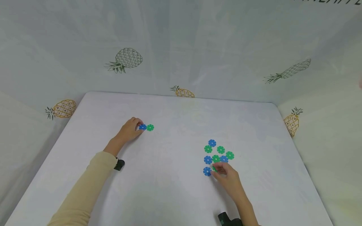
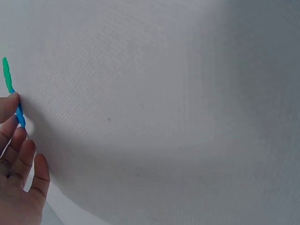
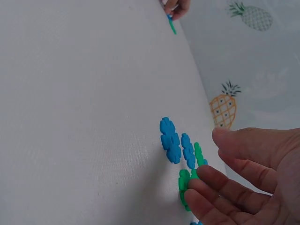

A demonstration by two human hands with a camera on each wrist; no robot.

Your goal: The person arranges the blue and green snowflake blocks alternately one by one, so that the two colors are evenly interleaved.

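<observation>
My left hand (image 1: 129, 130) pinches a blue notched plastic disc (image 1: 142, 127), at the left of the white table. A green notched disc (image 1: 150, 127) adjoins its right edge; in the left wrist view the two appear linked edge to edge. On the right, my right hand (image 1: 230, 181) hovers over a group of discs with thumb and fingers apart. A blue disc (image 1: 207, 171) lies by the thumb tip. Beneath the fingers a green disc (image 1: 214, 169) is partly hidden. The right wrist view shows the fingertips close to a green disc (image 3: 184, 187), nothing visible between thumb and fingers.
More loose discs lie beyond my right hand, among them a blue one (image 1: 212, 143) and a green one (image 1: 230, 155). The white table (image 1: 175, 141) ends at a pale curtain (image 1: 198, 47) printed with pineapples. Dark wrist devices sit near both wrists.
</observation>
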